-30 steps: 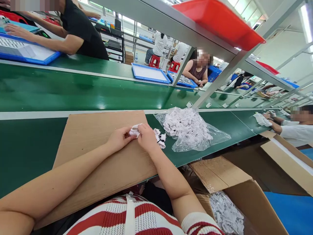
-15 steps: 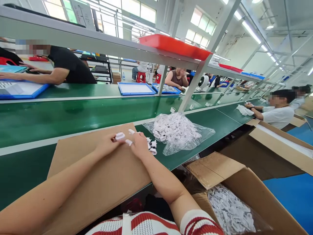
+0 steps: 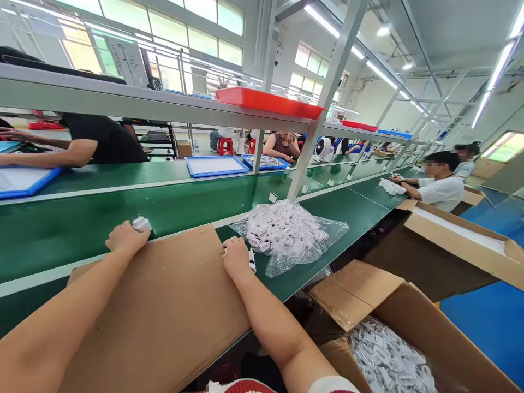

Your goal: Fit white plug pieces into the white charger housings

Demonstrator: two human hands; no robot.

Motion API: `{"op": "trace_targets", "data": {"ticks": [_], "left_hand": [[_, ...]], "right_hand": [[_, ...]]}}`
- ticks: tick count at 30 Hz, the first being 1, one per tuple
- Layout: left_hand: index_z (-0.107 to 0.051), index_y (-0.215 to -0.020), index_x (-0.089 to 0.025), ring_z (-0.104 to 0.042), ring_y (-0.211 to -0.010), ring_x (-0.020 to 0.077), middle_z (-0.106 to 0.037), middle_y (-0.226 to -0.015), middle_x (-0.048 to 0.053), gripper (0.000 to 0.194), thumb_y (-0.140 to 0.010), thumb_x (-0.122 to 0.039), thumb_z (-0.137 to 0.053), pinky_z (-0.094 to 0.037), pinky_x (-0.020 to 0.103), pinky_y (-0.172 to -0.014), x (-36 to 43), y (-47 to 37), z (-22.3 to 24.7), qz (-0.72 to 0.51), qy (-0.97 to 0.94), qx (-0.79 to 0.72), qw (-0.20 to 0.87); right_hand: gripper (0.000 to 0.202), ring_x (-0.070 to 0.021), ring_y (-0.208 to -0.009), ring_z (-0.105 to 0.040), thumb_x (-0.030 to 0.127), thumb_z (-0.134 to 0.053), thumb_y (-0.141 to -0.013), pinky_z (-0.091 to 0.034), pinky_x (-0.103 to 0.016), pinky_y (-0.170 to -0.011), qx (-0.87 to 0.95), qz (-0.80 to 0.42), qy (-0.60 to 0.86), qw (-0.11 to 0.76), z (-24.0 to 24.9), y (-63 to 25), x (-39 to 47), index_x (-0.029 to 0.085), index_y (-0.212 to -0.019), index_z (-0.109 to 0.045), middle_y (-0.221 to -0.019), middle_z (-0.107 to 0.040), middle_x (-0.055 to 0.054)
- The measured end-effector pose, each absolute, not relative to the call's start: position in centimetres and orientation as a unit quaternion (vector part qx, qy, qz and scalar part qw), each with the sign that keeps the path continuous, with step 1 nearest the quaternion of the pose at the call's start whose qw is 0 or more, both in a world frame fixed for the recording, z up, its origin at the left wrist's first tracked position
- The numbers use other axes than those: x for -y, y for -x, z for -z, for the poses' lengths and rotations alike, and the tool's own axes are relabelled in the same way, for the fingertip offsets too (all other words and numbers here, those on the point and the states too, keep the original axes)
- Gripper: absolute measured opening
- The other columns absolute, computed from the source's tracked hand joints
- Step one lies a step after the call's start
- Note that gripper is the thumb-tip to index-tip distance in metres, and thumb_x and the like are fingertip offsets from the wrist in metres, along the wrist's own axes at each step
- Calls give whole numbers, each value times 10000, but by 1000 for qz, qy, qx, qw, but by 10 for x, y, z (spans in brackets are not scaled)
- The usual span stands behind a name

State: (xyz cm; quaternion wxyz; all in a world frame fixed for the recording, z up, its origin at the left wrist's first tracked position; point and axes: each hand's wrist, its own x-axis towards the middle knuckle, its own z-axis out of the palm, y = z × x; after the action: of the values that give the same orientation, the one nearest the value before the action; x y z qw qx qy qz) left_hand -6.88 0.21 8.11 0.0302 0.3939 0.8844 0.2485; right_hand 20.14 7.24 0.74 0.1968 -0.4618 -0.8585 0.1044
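Blue floor [image 3: 487,333]; high windows [image 3: 167,26]; lit tubes [image 3: 492,83].

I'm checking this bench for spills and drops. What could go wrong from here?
The left hand has a white piece out over the green belt; a loose grip might let it drop.

The right hand is right beside some loose pieces, partly hidden behind it, and could knock them.

The clear plastic bag lies near the table's front edge, its loose plastic spread out; a snag could perhaps spill its heap of white pieces.
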Motion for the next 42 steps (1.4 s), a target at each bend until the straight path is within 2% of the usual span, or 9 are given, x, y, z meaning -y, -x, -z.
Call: {"op": "trace_targets", "data": {"ticks": [4, 6, 11, 19, 25, 28, 33, 38, 42], "left_hand": [[-422, -1449, -122, -458, -1321, 394, -457, -1480, 224, 701, -845, -455, -549, -441, 523, -1034, -1, 49, -67, -271, -354, -895, -22], [-430, -1465, -110, -381, -1408, 404, -367, -1556, 228, 737, -833, -467, -559, -382, 541, -1124, 6, 31, -53, -285, -394, -874, -6], [-574, -1363, -192, -456, -1391, 360, -522, -1433, 161, 699, -744, -511, -636, -369, 525, -1187, 43, -4, -7, -314, -547, -764, 134], [-685, -1182, -227, -601, -1229, 326, -673, -1266, 131, 463, -798, -478, -632, -457, 511, -1120, 71, -16, 24, -432, -576, -675, 160], [-658, -1210, -203, -675, -1099, 308, -716, -1211, 137, 606, -726, -565, -707, -539, 478, -978, 66, -16, 31, -580, -469, -626, 226], [-681, -1161, -197, -697, -1062, 291, -743, -1161, 125, 566, -746, -581, -700, -534, 464, -994, 64, -11, 28, -617, -442, -599, 256], [-710, -1107, -200, -704, -1036, 285, -761, -1117, 116, 539, -769, -619, -681, -539, 455, -980, 67, -2, 28, -620, -405, -625, 247], [-724, -1031, -224, -695, -1056, 291, -764, -1088, 86, 478, -759, -613, -672, -524, 464, -998, 67, 7, 35, -592, -400, -662, 224], [-748, -940, -249, -701, -988, 277, -769, -1012, 58, 360, -786, -564, -664, -531, 441, -949, 65, 12, 34, -569, -455, -668, 151]], "right_hand": [[360, -261, -1082, -562, 13, -499, -886, -485, -391, -929, 850, -136, 425, 280, -7, -199, -75, 199, -1111, -709, -1083, -670, -114], [365, -261, -1114, -557, 32, -500, -899, -485, -403, -967, 851, -157, 399, 302, -7, -196, -72, 197, -1151, -706, -1105, -665, -109], [340, -267, -1197, -540, 93, -541, -920, -478, -445, -1038, 850, -196, 353, 338, -5, -191, -63, 171, -1216, -688, -1235, -646, -139], [293, -259, -1243, -565, 109, -603, -883, -487, -458, -1061, 845, -270, 275, 371, -5, -177, -41, 189, -1143, -713, -1265, -651, -143], [287, -206, -1025, -678, 249, -695, -801, -588, -383, -895, 750, -504, 263, 338, -13, -140, -18, 227, -1086, -718, -1190, -671, -85], [319, -195, -962, -698, 286, -718, -738, -580, -403, -939, 676, -594, 270, 342, -13, -118, -16, 219, -1050, -708, -1108, -695, -57], [473, -199, -996, -699, 313, -801, -645, -554, -426, -1020, 586, -667, 255, 383, 1, -98, -20, 232, -1096, -680, -1032, -688, -32], [641, -197, -1122, -660, 244, -841, -575, -522, -422, -1089, 551, -682, 237, 419, 15, -99, -21, 260, -1185, -644, -1178, -637, -39], [664, -196, -1050, -683, 265, -878, -548, -545, -429, -1051, 529, -699, 269, 400, 20, -103, -24, 252, -1169, -644, -1128, -640, -33]]}}
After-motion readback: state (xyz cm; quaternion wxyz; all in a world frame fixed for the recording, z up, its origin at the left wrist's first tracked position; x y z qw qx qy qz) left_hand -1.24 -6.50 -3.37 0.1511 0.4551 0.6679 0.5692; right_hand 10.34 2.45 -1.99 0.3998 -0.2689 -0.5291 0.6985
